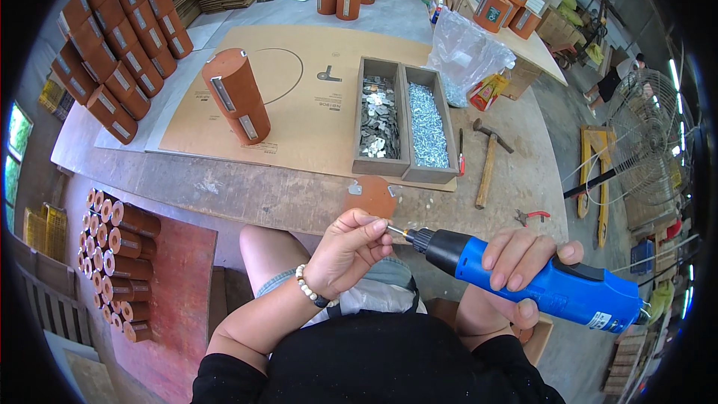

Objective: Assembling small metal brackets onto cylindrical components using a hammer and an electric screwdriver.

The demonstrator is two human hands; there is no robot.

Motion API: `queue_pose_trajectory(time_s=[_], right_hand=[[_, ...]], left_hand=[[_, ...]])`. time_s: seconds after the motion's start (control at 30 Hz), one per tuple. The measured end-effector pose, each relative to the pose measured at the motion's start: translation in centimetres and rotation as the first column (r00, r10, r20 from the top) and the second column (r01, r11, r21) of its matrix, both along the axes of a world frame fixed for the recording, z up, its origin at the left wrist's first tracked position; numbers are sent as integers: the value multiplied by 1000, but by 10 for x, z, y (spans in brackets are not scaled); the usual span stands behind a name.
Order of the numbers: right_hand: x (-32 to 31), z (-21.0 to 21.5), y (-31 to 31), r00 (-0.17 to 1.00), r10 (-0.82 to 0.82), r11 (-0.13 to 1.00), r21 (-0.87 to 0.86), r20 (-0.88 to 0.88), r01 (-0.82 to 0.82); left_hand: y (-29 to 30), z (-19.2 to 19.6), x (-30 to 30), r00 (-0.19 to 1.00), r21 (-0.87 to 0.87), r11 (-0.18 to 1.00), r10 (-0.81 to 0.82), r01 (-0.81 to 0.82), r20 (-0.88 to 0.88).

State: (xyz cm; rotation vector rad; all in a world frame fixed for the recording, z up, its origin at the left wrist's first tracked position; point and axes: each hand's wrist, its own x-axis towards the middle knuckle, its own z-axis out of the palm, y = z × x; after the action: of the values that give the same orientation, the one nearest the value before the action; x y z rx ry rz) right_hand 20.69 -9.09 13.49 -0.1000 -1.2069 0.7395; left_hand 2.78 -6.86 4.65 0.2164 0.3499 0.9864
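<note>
My right hand point(516, 265) is wrapped round a blue electric screwdriver point(456, 253), held level over my lap with its bit pointing left. The thumb and fingertips of my left hand point(345, 248) are pinched together at the tip of the bit. Whatever small piece sits between them is too small to make out. Just beyond these fingers, at the table's front edge, is a reddish-brown round part point(372, 194) with small metal pieces on its rim. Two reddish-brown cylinders point(238, 97), stacked and fitted with metal strips, stand on the cardboard sheet point(314, 142).
A two-part wooden box point(405, 116) holds small metal plates and many screws. To its right lie a hammer point(490, 161) and red-handled pliers point(535, 215). Stacked cylinders point(112, 37) fill the table's left; more cylinders point(123, 254) lie below. A fan point(647, 135) stands at right.
</note>
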Motion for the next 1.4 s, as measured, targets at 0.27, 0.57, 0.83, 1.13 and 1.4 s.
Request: queue_pose_trajectory(time_s=[0.27, 0.57, 0.83, 1.13, 1.4], right_hand=[[27, -7, 8, 998, -9, 1000, -1, -63, 9], [55, -2, 4, 993, -105, 990, 84, -54, 109], [73, -3, -9, 984, -175, 980, 88, -32, 177], [73, -4, -11, 975, -218, 975, 31, -49, 220], [71, -6, -10, 973, -229, 973, 10, -15, 229]], left_hand=[[16, 15, 12, 968, 222, 973, -5, 62, -249], [174, -22, 25, 43, 641, 496, 771, 585, -636], [198, -46, 33, -396, 178, 486, 836, 855, -380], [194, -47, 31, -344, 285, 516, 806, 808, -482], [124, 16, -16, 89, 471, 549, 582, 690, -808]])
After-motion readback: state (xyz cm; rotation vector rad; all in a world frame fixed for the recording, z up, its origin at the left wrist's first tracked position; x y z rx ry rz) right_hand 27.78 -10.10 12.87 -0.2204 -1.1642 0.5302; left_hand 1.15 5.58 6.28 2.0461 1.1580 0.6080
